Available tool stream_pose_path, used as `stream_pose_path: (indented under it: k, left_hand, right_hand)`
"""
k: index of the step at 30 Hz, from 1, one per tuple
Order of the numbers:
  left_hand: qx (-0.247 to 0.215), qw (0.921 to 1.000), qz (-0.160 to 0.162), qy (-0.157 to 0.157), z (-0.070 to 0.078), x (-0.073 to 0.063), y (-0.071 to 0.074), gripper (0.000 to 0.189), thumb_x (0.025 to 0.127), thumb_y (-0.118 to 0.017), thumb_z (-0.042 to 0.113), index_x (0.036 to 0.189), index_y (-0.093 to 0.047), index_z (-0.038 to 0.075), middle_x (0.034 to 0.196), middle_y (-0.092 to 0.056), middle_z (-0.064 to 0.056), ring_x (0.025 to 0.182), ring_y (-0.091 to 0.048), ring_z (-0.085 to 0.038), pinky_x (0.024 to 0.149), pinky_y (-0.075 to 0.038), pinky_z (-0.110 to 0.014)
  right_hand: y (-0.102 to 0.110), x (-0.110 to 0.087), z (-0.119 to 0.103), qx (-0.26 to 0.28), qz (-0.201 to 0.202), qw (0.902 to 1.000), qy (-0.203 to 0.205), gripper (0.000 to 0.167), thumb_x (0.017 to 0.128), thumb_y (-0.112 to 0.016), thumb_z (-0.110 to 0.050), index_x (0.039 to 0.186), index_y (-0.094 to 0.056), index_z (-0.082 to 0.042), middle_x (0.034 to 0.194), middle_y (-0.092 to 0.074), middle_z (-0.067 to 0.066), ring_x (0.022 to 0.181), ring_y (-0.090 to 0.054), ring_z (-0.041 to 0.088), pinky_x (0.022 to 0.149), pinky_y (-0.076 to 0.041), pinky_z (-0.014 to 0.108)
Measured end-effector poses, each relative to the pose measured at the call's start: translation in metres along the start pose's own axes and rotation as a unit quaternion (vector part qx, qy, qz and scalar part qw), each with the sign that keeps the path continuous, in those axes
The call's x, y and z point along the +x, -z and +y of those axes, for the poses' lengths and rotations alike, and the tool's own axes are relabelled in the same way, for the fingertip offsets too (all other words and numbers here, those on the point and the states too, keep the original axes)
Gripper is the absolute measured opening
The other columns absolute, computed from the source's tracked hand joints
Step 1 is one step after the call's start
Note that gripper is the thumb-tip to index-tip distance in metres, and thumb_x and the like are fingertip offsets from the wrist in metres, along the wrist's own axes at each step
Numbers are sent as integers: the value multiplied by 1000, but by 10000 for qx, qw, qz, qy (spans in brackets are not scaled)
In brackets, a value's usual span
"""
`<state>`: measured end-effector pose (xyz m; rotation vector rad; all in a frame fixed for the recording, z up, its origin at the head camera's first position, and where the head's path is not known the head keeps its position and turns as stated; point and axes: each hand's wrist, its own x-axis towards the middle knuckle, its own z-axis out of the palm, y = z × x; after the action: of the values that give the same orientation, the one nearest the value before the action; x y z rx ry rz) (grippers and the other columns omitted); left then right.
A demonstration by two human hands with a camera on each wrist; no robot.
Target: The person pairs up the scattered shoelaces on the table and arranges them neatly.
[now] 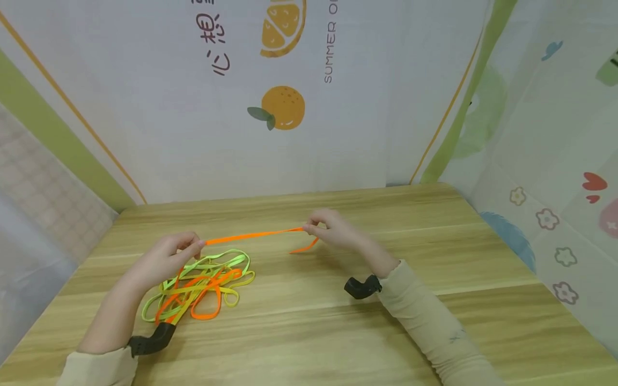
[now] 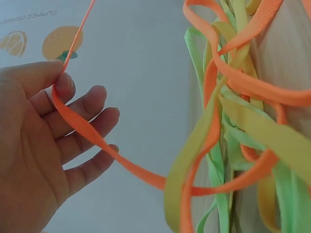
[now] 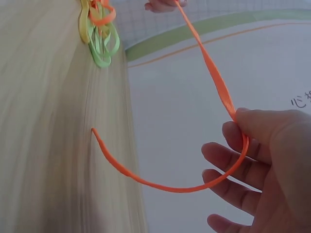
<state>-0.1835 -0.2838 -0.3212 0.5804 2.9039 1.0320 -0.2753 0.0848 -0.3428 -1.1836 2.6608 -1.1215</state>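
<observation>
We find the left hand (image 1: 169,258) and right hand (image 1: 335,231) each pinching the orange lace (image 1: 253,235), stretched above the table (image 1: 309,327). A hard pull could knot it, since its loops cross the yellow lace (image 2: 272,128) and green lace (image 1: 236,261).

This is a cloth-screened nook, room type unclear, with a fruit-printed sheet (image 1: 347,139) behind the wood-grain surface (image 1: 309,332) and a flowered sheet (image 1: 541,249) to its right.

Flat orange lace (image 1: 254,235), stretched straight, end dangling
</observation>
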Motion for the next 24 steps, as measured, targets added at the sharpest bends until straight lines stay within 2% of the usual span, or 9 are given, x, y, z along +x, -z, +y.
stream_pose_path:
  k: [2,6,9,17,24]
  left_hand:
    - [-100,9999,-24,51,0,-1,1,30,102,-48,30,85,-56,6,79,-57,-10,45,-40,-16,48,-40,-31]
    - [-15,10000,30,-26,-2,1,0,29,102,-48,29,85,-57,7,74,-55,-9,54,-46,-18,51,-41,-31]
    - [145,9998,99,-112,-3,4,0,27,102,-48,29,86,-59,10,82,-59,-8,64,-51,-21,57,-43,-33]
    - [47,9999,85,-51,-6,9,0,28,102,-49,29,83,-58,10,85,-59,-11,65,-51,-23,56,-41,-34]
    - [7,9999,142,-13,-10,12,2,29,102,-50,29,82,-58,10,85,-60,-10,71,-53,-25,63,-41,-38]
  right_hand:
    - [3,-4,5,-44,19,10000,-60,16,98,-57,-21,91,-65,-10,88,-61,-3,87,-55,15,75,-45,35]
    - [10,-10,13,-72,2,9998,-179,18,98,-57,-20,95,-66,-5,89,-62,-1,88,-55,17,75,-45,36]
    - [15,-14,19,-67,16,9996,-276,20,98,-56,-20,95,-66,-3,89,-62,0,87,-53,18,75,-44,36]
    - [27,-24,29,45,108,9987,-490,22,99,-56,-21,95,-66,-2,93,-64,12,82,-50,22,72,-42,37]
    - [37,-33,40,57,188,9977,-644,25,99,-55,-23,97,-65,-1,98,-65,14,92,-54,21,80,-44,41]
